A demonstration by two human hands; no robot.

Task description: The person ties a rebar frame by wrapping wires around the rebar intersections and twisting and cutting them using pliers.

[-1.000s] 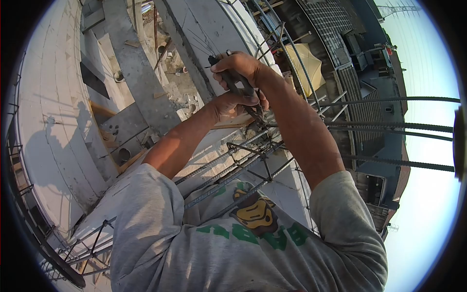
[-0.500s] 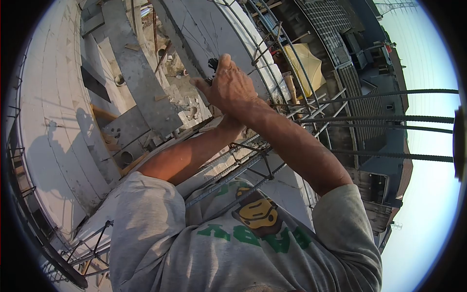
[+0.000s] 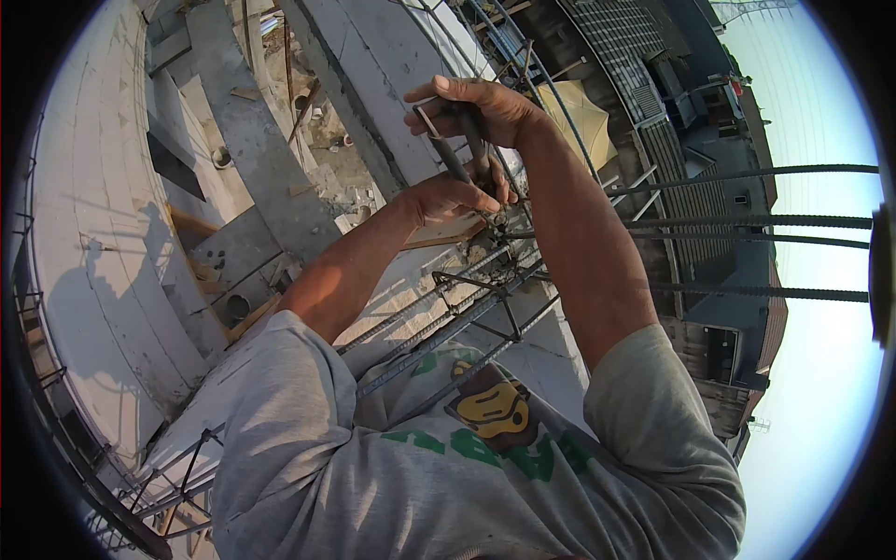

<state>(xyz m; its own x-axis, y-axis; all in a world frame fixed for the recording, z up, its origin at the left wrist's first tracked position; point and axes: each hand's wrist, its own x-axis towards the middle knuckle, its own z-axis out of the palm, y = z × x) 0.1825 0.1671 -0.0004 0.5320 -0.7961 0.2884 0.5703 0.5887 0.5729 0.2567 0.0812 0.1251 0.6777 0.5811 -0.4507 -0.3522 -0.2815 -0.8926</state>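
Note:
A pair of pincers [image 3: 455, 161] with dark handles slants down over a joint of steel bars. My right hand [image 3: 504, 110] is loosely closed at the upper part of the handles, its fingertips reaching past them. Lower down, my left hand [image 3: 448, 198] is closed around the tool, thumb against it. The pincers' head is mostly hidden by the left fingers, close to the rebar joint [image 3: 504, 252]. Whether the jaws bite on a wire cannot be made out. Ribbed bars of a rebar cage [image 3: 439, 322] run diagonally between my arms and my grey shirt.
Long rebar rods [image 3: 765, 223] stick out to the right. A pale concrete wall [image 3: 103, 243] curves along the left. Below lie planks and rubble [image 3: 336, 177]. Beyond the bars are a beige umbrella [image 3: 579, 126] and dark roofs [image 3: 616, 42].
My crossed hands have separated. The right hand has moved right and up, the left has come into view below it, and the pincers now show between them. The fanned thin wires are out of sight.

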